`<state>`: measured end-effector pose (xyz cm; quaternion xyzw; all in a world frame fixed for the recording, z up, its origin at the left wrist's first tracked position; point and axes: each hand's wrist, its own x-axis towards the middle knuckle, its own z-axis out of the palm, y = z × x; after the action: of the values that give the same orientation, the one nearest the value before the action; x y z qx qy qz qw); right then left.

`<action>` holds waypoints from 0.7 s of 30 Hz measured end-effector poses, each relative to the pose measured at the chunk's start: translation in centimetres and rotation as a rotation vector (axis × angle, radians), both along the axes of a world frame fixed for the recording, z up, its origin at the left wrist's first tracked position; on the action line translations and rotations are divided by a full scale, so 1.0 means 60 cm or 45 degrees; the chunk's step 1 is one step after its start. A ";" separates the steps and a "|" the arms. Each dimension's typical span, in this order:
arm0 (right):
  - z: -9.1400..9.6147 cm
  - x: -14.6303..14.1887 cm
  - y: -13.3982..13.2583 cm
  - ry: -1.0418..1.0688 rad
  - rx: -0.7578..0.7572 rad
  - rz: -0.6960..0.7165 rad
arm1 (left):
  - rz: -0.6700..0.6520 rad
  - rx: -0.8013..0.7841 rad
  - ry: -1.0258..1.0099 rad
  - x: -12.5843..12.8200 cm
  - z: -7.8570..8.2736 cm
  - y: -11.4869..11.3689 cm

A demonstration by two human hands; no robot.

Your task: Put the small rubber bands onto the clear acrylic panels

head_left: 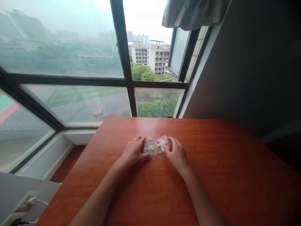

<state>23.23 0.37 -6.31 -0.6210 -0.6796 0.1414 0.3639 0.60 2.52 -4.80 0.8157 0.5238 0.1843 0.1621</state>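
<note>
A small clear plastic box (156, 145) lies flat on the reddish wooden table (223, 169), about at its middle. Inside it I see several small coloured rings on the left side and a white piece on the right. My left hand (133, 151) grips the box's left end, fingers curled around its edge. My right hand (176, 153) holds the right end, fingertips on the box's rim. Both forearms reach in from the bottom of the view.
A large window with dark frames stands behind the table's far edge, and a dark wall runs along the right. A white power socket with a plugged cable (29, 201) sits at the lower left, off the table.
</note>
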 end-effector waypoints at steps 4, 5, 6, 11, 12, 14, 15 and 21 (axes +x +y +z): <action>0.010 -0.019 -0.013 0.198 -0.001 0.236 | -0.012 0.020 0.008 0.011 -0.005 -0.006; 0.011 -0.025 -0.017 0.160 0.029 0.290 | -0.015 0.028 0.007 0.014 -0.007 -0.008; 0.011 -0.030 -0.020 0.113 0.075 0.329 | -0.017 0.036 0.004 0.018 -0.008 -0.010; 0.005 -0.037 -0.023 0.021 0.167 0.393 | -0.034 0.044 0.004 0.024 -0.010 -0.012; 0.004 -0.036 -0.021 0.015 0.168 0.406 | -0.035 0.045 0.011 0.023 -0.010 -0.011; 0.003 -0.031 -0.018 0.001 0.163 0.437 | -0.037 0.054 0.022 0.022 -0.011 -0.010; 0.004 -0.030 -0.017 -0.005 0.161 0.453 | -0.040 0.059 0.023 0.022 -0.011 -0.010; 0.012 -0.026 -0.017 -0.010 0.152 0.473 | -0.040 0.073 0.002 0.021 -0.015 -0.010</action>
<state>21.65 -0.66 -5.59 -0.4628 -0.7912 0.1632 0.3649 1.87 1.94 -5.68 0.8283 0.5056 0.1960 0.1409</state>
